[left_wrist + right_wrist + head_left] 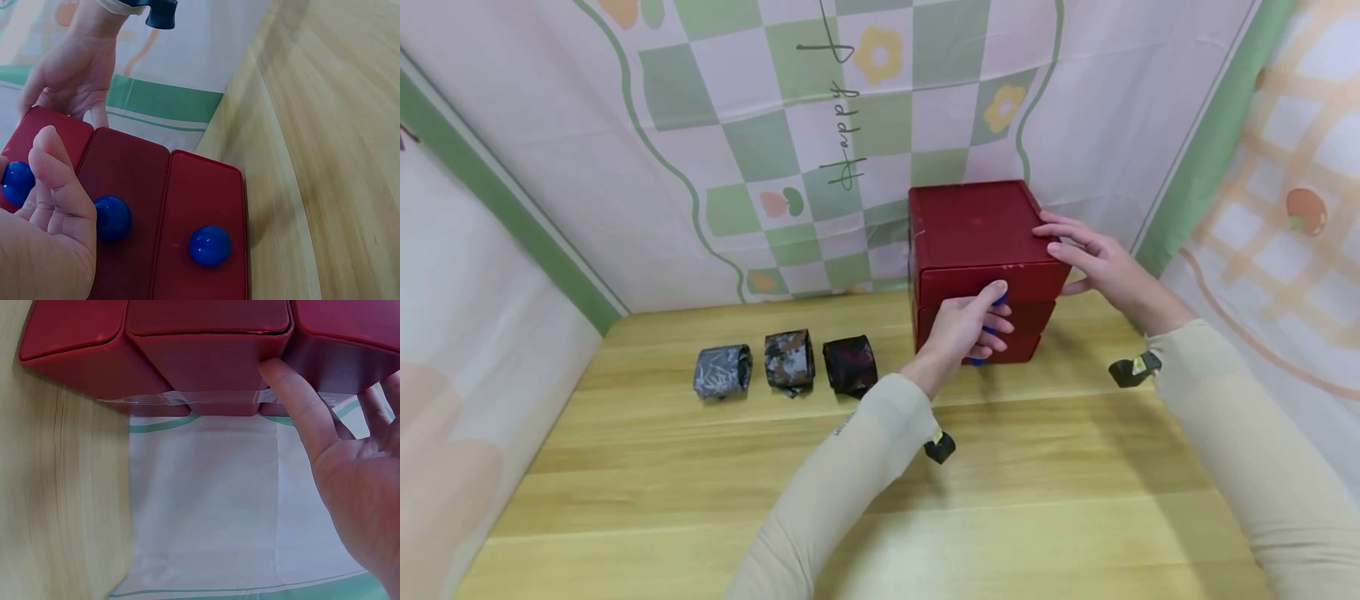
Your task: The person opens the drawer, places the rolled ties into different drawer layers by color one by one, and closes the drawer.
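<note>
A dark red three-drawer box [973,221] stands at the back right of the table, with a blue round knob on each drawer front. My left hand [958,329] is at the top drawer's front, its thumb and fingers around the top blue knob [17,182]. Below it, the middle knob [113,218] is partly hidden by that hand, while the bottom knob [210,245] shows fully. My right hand [1101,258] rests on the box's upper right edge, fingers extended over the top. In the right wrist view its thumb [300,403] lies against the side wall. All drawers look closed.
Three rolled neckties lie in a row left of the box: a grey one [722,372], a brown-and-grey floral one [789,362] and a dark red one [850,365]. A patterned curtain [760,167] hangs behind the wooden table [700,500]. Clear tape [215,397] crosses the box's side.
</note>
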The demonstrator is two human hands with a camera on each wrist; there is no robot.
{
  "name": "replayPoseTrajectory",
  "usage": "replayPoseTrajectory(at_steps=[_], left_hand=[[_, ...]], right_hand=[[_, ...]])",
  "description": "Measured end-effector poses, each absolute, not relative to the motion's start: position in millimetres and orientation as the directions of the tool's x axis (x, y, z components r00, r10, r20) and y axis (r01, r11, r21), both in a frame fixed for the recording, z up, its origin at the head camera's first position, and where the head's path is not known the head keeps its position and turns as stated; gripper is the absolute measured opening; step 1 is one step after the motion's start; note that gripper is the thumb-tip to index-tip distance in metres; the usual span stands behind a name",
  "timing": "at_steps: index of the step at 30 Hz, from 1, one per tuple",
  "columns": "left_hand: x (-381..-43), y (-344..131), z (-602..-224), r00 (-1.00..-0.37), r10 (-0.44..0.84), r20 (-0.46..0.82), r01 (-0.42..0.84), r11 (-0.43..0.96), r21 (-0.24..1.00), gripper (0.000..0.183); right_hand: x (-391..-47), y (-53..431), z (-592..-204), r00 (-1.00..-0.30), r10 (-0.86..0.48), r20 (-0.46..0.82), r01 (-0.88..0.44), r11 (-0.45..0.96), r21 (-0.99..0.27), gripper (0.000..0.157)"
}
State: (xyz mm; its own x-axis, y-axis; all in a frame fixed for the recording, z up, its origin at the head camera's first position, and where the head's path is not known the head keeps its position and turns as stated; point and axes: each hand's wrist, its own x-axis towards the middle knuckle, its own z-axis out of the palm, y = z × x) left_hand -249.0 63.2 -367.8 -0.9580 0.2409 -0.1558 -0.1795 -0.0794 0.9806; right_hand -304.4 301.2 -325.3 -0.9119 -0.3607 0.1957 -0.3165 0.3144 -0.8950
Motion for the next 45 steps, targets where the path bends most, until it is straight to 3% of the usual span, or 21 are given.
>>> replayPoseTrajectory(at_steps=[23,45], left_hand=[[-237.2,62.3,-370.6,-0.959,0.248,-0.139,-0.161,-0.071,0.984,0.062],[-214.4,58.0,-373.9,-0.940,0.311,-0.136,-0.168,-0.078,0.983,0.048]], right_hand=[[-305.9,302.7,-328.6,-0.913,-0.355,0.201,-0.319,0.313,-0.895,0.044],[-306.3,303.9,-328.3,-0.910,-0.360,0.206,-0.329,0.322,-0.888,0.044]])
